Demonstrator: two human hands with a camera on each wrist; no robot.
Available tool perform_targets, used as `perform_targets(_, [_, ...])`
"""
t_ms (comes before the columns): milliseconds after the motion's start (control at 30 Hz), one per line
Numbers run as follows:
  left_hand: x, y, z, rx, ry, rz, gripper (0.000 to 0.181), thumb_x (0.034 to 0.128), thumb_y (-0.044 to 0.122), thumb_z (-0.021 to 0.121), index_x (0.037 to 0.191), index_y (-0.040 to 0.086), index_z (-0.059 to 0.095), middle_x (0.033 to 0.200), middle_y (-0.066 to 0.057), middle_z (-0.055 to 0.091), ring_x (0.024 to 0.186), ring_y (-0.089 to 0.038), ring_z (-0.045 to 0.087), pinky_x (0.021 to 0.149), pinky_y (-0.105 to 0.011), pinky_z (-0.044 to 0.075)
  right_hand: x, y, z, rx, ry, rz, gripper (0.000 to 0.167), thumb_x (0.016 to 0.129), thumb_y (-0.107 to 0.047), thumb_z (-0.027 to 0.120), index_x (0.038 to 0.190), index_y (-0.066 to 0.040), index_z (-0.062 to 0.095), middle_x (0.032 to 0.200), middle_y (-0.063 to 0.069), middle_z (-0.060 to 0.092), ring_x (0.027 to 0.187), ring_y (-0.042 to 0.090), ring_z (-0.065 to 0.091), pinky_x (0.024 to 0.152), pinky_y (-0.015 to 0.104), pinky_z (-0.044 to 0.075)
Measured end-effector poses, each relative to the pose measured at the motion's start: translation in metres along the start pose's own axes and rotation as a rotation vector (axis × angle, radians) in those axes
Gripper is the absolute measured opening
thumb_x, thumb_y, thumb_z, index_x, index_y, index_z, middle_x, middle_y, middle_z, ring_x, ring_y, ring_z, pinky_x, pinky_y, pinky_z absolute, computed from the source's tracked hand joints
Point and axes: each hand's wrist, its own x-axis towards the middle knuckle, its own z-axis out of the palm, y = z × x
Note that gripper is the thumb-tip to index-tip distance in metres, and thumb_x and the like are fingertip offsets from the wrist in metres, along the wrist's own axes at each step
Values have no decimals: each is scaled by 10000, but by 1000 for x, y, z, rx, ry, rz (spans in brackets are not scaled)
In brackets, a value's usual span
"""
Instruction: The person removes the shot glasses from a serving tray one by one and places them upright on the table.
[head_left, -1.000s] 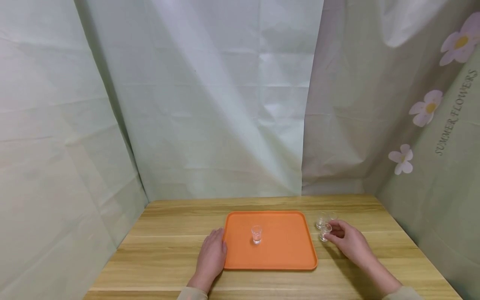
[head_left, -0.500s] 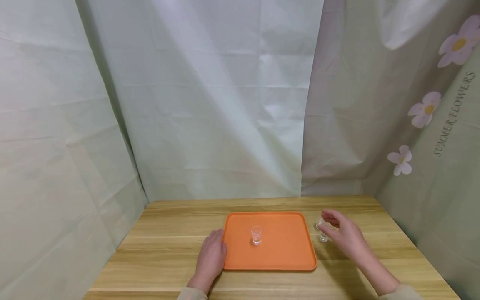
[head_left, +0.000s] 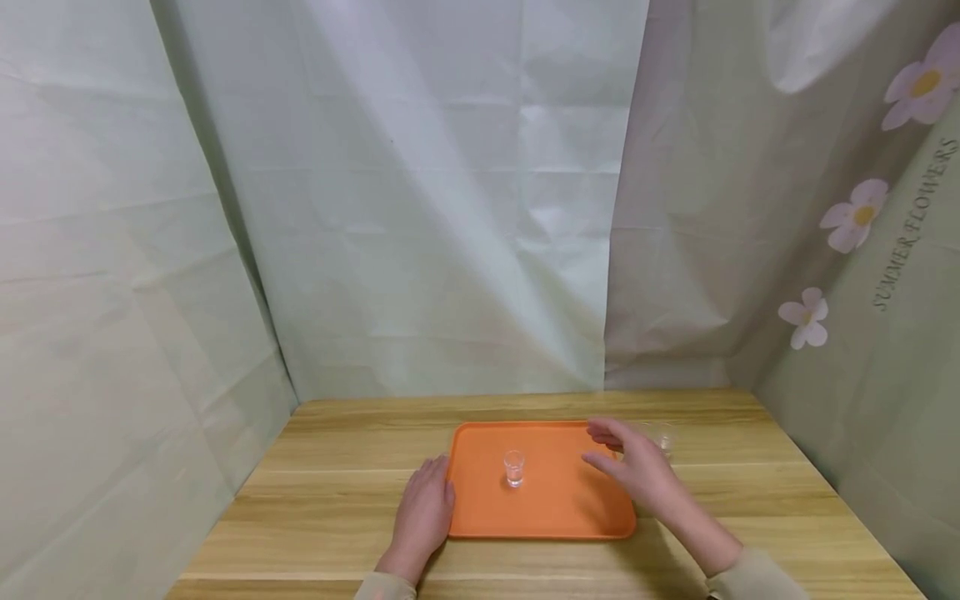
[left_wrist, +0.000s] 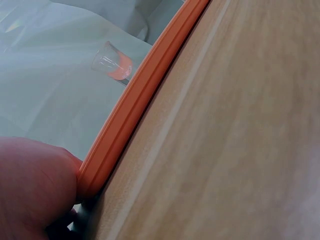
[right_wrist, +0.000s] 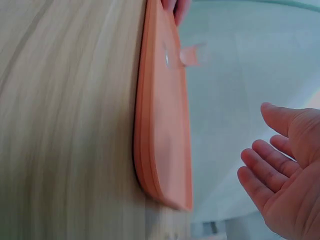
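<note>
On the orange tray [head_left: 555, 508] stands one small clear shot glass [head_left: 513, 469], upright and left of the middle. My left hand [head_left: 422, 508] rests along the tray's left edge, fingers extended and touching the rim. Over the tray's right edge, my right hand [head_left: 637, 467] is raised with fingers and thumb spread apart. The right wrist view shows nothing in that hand [right_wrist: 285, 167]. Behind it, right of the tray, clear shot glasses [head_left: 664, 439] stand on the table, mostly hidden by the hand. The glass on the tray [left_wrist: 114, 62] also appears in the left wrist view.
The tray lies on a wood-grain table [head_left: 337, 483]. Pale green cloth [head_left: 420, 250] hangs behind it and along both sides, with printed flowers [head_left: 804, 318] at the right.
My right hand has let go of a shot glass beside the tray and moved left, up to the tray's right edge, its fingers opening. The left hand and the tray stay put.
</note>
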Motion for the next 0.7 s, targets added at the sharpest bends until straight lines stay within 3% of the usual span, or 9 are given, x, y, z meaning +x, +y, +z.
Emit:
perform_targets(300, [0,1,1,-7,-7,-13,398,1036,8,686,1409,-127,649,1408,-299,683,1381,-512,600,1188,-652,460,14,-9,37,56,-34,28,498,956,-131,883,1412,-40,705,1314,113,759,1237,313,724,1099,492,583])
perform_targets(700, [0,0,1,-14,-20,-31,395,1046,14,668,1412,-132,642,1417,-303,676,1392,-515,589,1199,-655,448,20,-19,67,55,-112,-17,501,975,-192,873,1419,-37,701,1338,113,751,1230,338,731,1066,538,597])
